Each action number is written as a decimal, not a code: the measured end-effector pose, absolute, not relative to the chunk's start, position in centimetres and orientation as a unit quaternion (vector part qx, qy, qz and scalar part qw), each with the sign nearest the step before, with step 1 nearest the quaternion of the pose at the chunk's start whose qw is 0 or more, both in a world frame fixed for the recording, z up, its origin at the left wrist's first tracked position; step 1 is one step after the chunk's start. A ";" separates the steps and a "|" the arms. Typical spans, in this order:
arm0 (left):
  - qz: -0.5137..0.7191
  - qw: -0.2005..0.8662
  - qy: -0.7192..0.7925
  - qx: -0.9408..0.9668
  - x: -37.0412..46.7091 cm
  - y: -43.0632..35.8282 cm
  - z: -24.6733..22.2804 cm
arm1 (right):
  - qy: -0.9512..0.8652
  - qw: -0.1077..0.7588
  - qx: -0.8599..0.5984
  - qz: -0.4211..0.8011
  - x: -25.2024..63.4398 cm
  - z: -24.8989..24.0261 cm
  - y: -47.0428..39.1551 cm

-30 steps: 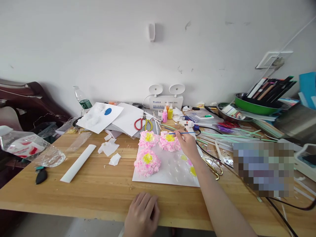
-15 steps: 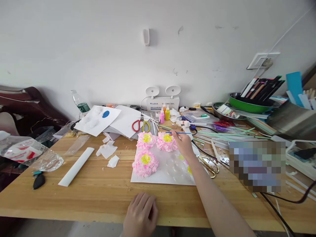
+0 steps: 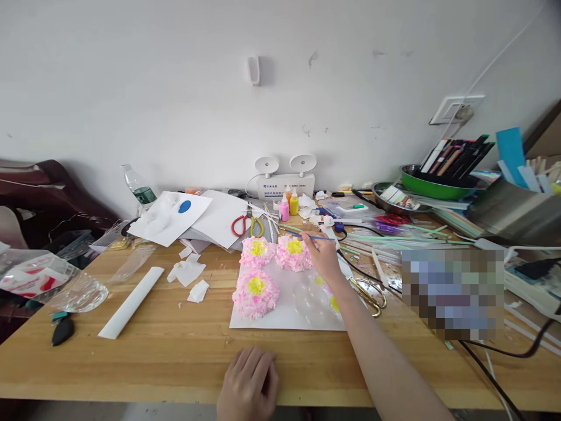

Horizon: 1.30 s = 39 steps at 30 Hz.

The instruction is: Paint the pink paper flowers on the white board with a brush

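Note:
My right hand (image 3: pixel 323 257) pinches a thin blue-handled paintbrush (image 3: pixel 325 238), its tip at the yellow centre of the upper right pink flower (image 3: pixel 291 261). Beside it lies another pink flower (image 3: pixel 256 258), and nearer me a larger one (image 3: pixel 255 299); all three have yellow centres and crumbly pink surfaces. They lie on a white sheet (image 3: pixel 280 323). Under my right forearm, a clear plastic palette (image 3: pixel 308 299) with yellow paint is partly hidden. My left hand (image 3: pixel 248 380) rests at the table's front edge with fingers curled; nothing shows in it.
Behind the flowers stand small pink (image 3: pixel 284 209) and yellow (image 3: pixel 294 203) paint bottles. Red-and-yellow-handled pliers (image 3: pixel 248 225) lie near a glue gun (image 3: pixel 326 223). Gold-handled scissors (image 3: pixel 370 297) are right of my forearm. A rolled white sheet (image 3: pixel 131 304) and paper scraps (image 3: pixel 187 270) lie left.
The whole view has shifted slightly. My right hand and the paintbrush stay at the upper right flower, with only a small change in the brush's tilt. My left hand stays put.

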<state>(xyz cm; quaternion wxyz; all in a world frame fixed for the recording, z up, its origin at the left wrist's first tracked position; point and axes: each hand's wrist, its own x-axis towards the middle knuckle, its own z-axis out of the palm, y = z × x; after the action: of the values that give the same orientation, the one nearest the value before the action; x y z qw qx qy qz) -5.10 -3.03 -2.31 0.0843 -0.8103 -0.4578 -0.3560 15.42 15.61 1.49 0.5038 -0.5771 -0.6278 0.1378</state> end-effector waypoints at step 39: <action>-0.347 0.080 -0.454 -0.817 -5.5 -3.0 -3.0 | -0.608 0.516 -0.576 0.183 15.8 2.1 15.3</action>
<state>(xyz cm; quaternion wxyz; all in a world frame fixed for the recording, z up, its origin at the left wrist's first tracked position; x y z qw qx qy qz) -5.49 -3.05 -3.01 0.0801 -0.8169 -0.4538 -0.3469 15.79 15.32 2.13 0.5157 -0.5757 -0.6077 0.1825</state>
